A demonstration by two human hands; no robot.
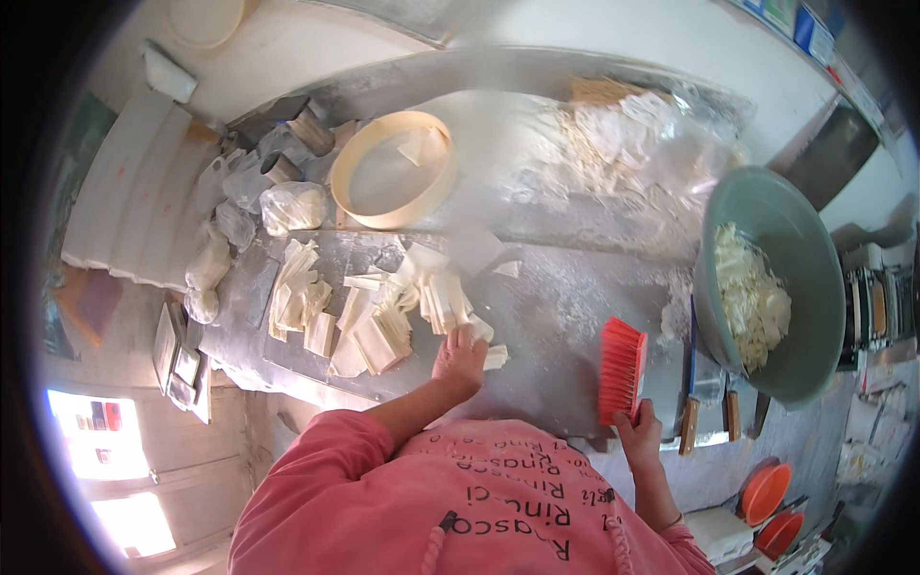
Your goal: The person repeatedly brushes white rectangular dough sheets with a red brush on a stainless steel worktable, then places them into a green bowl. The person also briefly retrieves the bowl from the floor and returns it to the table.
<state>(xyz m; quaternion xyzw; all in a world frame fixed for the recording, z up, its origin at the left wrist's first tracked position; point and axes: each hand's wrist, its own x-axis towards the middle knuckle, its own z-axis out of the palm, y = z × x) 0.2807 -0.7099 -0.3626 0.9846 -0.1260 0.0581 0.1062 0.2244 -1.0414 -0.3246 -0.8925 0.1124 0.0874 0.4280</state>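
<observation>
The left hand [460, 356] lies palm down, fingers spread, on a pale dough piece [494, 357] at the edge of a heap of folded dough strips [369, 321] in the middle of the floured metal table [565, 316]. The right hand [640, 433] is closed around the handle of a red brush [623, 369], whose bristles rest on the table near its front edge, well apart from the heap.

Clear plastic bags [292, 206] holding something pale sit bunched at the table's left end, and a bigger crumpled clear bag [661, 134] with white scraps lies at the far right. Coloured labels [800, 24] hang on the wall at the upper right, too small to make out. A round wooden sieve [393, 170] stands behind the heap. A green basin [776, 278] with dough shreds sits at the right, with wooden-handled knives [704, 402] just beside it. Two orange lids [771, 508] show at the lower right. The table is dusted white with flour; a bright window [105, 446] shows at the lower left
</observation>
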